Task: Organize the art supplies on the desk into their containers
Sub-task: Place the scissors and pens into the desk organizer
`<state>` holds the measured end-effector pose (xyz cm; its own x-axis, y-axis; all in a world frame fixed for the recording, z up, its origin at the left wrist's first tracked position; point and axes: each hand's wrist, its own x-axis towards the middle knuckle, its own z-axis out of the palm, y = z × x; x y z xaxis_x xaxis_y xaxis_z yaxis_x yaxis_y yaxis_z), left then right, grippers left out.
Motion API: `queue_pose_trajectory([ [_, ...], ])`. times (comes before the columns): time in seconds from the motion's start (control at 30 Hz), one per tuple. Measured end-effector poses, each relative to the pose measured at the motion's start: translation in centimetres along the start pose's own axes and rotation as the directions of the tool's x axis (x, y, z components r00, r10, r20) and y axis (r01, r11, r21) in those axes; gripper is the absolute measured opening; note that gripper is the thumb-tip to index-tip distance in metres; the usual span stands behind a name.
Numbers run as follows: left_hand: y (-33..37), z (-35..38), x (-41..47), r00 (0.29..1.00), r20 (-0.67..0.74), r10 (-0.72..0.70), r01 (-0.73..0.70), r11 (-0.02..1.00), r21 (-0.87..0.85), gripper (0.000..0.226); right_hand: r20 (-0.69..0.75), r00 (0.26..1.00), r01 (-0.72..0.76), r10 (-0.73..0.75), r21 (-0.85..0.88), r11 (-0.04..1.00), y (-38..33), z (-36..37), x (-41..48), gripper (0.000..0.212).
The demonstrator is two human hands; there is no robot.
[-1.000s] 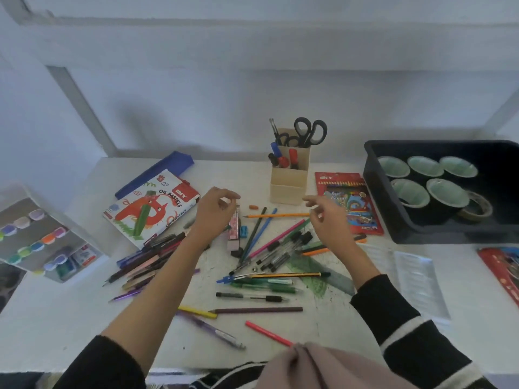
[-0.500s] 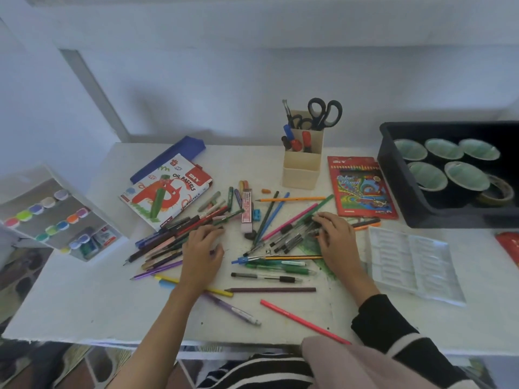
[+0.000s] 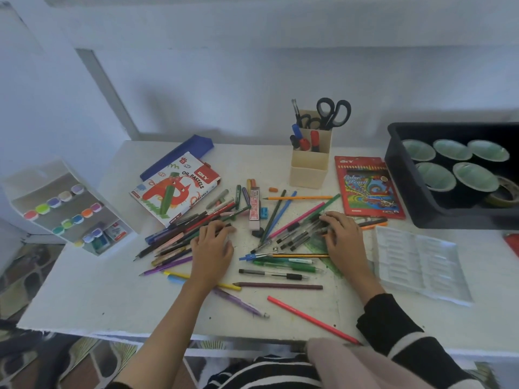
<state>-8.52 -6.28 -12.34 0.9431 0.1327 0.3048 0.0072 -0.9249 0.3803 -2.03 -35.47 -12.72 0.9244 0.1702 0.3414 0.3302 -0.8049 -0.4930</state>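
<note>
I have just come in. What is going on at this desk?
A person is sorting art supplies on a white desk. The left hand rests on a heap of coloured pencils, and the right hand presses on a cluster of clear pens with black caps. Neither hand has lifted anything. Nearly all pens and pencils lie loose on the desk. The beige square pen holder behind them holds black-handled scissors and a few markers.

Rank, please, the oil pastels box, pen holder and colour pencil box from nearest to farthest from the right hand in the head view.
1. Colour pencil box, just beyond the right hand.
2. Pen holder, farther back, slightly left.
3. Oil pastels box, far left of the desk.
</note>
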Motion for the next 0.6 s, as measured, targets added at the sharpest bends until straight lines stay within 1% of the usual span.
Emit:
queue_pose_trajectory([
  [0.1, 1.1, -0.3, 0.7, 0.991, -0.045, 0.129, -0.123, 0.986, 0.111, 0.049, -0.008, 1.0, -0.001, 0.001, 0.008, 1.0, -0.1, -0.1, 0.0, 0.032],
  [0.17, 2.0, -0.5, 1.8, 0.981, -0.011, 0.194, -0.191, 0.974, 0.119, 0.06, -0.012, 1.0, -0.002, 0.002, 0.021, 1.0, -0.3, -0.3, 0.0, 0.029],
  [0.23, 2.9, -0.4, 3.2, 0.969, 0.059, 0.242, -0.248, 0.956, 0.156, 0.064, -0.008, 1.0, -0.018, 0.018, 0.037, 0.999, -0.6, -0.5, 0.0, 0.039],
  [0.3, 3.4, -0.2, 4.2, 0.946, 0.104, 0.307, -0.322, 0.931, 0.174, 0.061, -0.015, 1.0, -0.023, 0.024, 0.058, 0.998, -0.6, -0.6, 0.0, 0.044],
  [0.37, 3.3, 0.0, 4.8, 0.917, 0.106, 0.384, -0.396, 0.906, 0.147, 0.058, -0.022, 0.999, -0.022, 0.024, 0.08, 0.997, -0.6, -0.6, 0.0, 0.044],
  [0.43, 3.0, -0.1, 5.2, 0.893, 0.055, 0.446, -0.45, 0.883, 0.135, 0.052, -0.037, 0.999, -0.031, 0.035, 0.104, 0.994, -0.8, -0.7, 0.0, 0.044],
  [0.5, 3.2, -0.3, 5.6, 0.872, -0.024, 0.489, -0.484, 0.869, 0.107, 0.044, -0.063, 0.996, -0.053, 0.061, 0.123, 0.991, -0.8, -0.7, 0.0, 0.045],
  [0.6, 4.6, -1.2, 6.5, 0.843, -0.151, 0.516, -0.523, 0.853, -0.001, 0.024, -0.093, 0.988, -0.105, 0.123, 0.184, 0.977, -0.6, -0.7, 0.0, 0.044],
])
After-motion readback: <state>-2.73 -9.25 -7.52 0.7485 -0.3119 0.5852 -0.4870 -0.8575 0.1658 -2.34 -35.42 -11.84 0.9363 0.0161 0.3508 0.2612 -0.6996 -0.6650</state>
